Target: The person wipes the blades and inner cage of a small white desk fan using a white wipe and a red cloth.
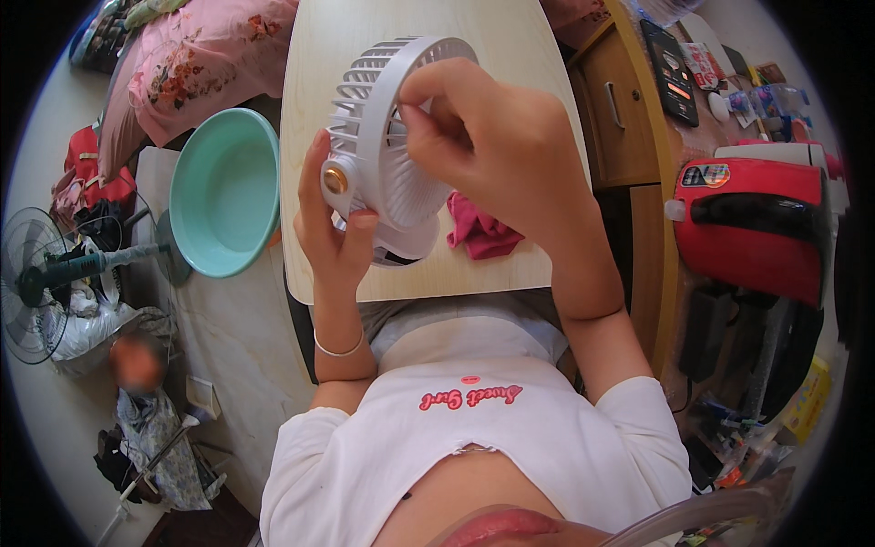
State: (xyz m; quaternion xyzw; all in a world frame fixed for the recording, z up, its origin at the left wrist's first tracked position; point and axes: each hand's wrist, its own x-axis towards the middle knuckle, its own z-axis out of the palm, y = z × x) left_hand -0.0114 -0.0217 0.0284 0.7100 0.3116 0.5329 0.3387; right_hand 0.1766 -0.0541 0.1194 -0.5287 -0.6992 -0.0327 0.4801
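A small white desk fan (378,123) stands tilted on the light wood-grain table (321,273). My left hand (338,232) grips the fan's side, the thumb below a round gold-coloured knob (335,180) and a finger up along the rear grille. In front of the fan's grille is my right hand (492,130), thumb and forefinger pinched together near the rim. Whether something thin is between those fingertips cannot be told. Behind my right wrist a crumpled magenta cloth (482,229) lies on the table, partly covered by the hand.
A turquoise basin (225,195) stands left of the table, near a floor fan (41,280). Pink floral bedding (205,61) lies beyond. At right, a wooden desk (656,157) with a drawer (612,102) carries a phone (670,72) and a red appliance (752,225) with a black handle.
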